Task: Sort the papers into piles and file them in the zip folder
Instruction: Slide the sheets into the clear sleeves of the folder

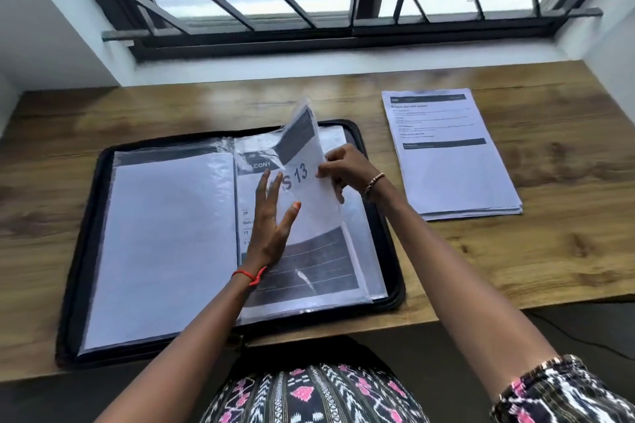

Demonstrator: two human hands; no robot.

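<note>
sleeve page half-turned, sheet could snag

zip folder (86, 250) lies open at centre frame. right hand (347, 170) pinches the printed sheet (309, 182) at its edge; left hand (271, 220) has fingers spread flat beneath. paper stack (453, 161) waits upper right. risk: the sheet creases if it catches the sleeve mouth.

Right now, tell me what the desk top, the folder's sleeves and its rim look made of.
Desk top: wood or wood-look laminate, satin; grain and knots show. Sleeves: clear glossy plastic; glare and wrinkles over the paper. Rim: black, probably fabric; too blurred to confirm.
</note>
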